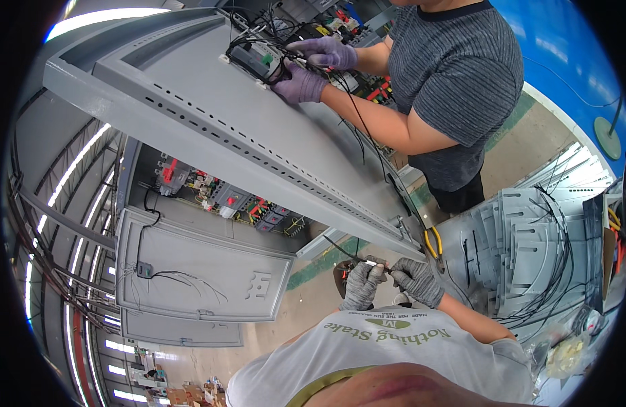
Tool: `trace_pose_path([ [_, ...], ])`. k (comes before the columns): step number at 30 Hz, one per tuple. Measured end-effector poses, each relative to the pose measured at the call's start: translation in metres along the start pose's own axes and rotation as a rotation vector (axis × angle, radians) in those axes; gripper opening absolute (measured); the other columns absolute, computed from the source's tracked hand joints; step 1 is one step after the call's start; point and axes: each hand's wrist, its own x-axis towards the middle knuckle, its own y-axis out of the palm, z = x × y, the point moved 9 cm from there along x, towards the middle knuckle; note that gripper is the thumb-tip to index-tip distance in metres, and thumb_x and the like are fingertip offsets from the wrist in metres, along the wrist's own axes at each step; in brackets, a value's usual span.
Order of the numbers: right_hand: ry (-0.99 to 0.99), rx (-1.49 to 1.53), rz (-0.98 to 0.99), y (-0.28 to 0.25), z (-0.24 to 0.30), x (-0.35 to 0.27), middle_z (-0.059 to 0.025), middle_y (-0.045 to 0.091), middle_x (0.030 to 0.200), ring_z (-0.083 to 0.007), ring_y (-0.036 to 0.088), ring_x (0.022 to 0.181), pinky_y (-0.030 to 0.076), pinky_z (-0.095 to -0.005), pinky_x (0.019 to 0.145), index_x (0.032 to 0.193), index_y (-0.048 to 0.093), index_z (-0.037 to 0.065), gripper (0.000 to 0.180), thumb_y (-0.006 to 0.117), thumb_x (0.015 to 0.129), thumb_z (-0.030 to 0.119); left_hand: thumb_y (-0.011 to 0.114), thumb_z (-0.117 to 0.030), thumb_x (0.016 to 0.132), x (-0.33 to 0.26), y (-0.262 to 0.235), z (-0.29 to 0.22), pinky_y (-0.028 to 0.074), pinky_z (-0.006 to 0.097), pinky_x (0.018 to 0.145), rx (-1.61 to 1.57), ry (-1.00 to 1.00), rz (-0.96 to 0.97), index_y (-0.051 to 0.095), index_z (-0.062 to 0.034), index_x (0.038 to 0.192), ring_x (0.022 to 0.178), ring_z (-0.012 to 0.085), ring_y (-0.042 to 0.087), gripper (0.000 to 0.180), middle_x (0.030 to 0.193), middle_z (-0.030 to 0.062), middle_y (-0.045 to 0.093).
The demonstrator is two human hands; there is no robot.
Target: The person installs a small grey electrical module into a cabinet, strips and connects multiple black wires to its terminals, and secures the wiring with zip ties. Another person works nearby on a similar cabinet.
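Close to my chest, my left hand (pixel 360 286) in a grey knitted glove pinches a black cable (pixel 343 249) near a small pale piece on it. My right hand (pixel 418 281), gloved the same way, is closed at the cable's other side, its fingertips just apart from the left ones. What exactly the right fingers grip is partly hidden. Beside the right hand, yellow-handled pliers (pixel 433 242) lie at the lower end of the large grey metal door panel (pixel 286 129). A dark object with a reddish part (pixel 342 275) shows behind my left hand.
Across the panel a co-worker (pixel 455 88) in purple gloves handles wiring at a dark device (pixel 255 62). Open cabinets with breakers (pixel 235 200) and a hanging door (pixel 197 264) stand to the left. Stacked grey metal plates (pixel 530 237) and loose black cables (pixel 564 251) lie at the right.
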Motion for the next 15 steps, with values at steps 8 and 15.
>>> trace_pose_path([
  [8,0.009,-0.006,-0.007,-0.001,0.001,-0.001,-0.0039,0.060,0.069,-0.0093,0.057,0.060,0.049,-0.0251,0.055,0.088,0.061,0.002,0.014,0.056,0.091,0.015,0.056,-0.018,0.095,0.000,0.000,0.000,0.047,0.026,0.075,0.046,0.017,0.011,0.066,-0.0037,0.100,0.083,0.0100,0.059,0.018,0.092,0.0045,0.066],
  [15,-0.017,-0.029,-0.003,-0.002,0.000,-0.001,-0.0042,0.060,0.069,-0.0096,0.058,0.060,0.049,-0.0253,0.056,0.089,0.061,0.002,0.014,0.057,0.092,0.015,0.053,-0.019,0.097,0.000,0.005,-0.015,0.045,0.025,0.064,0.046,0.141,-0.009,0.066,-0.0042,0.100,0.067,0.0091,0.056,0.020,0.071,0.0011,0.061],
])
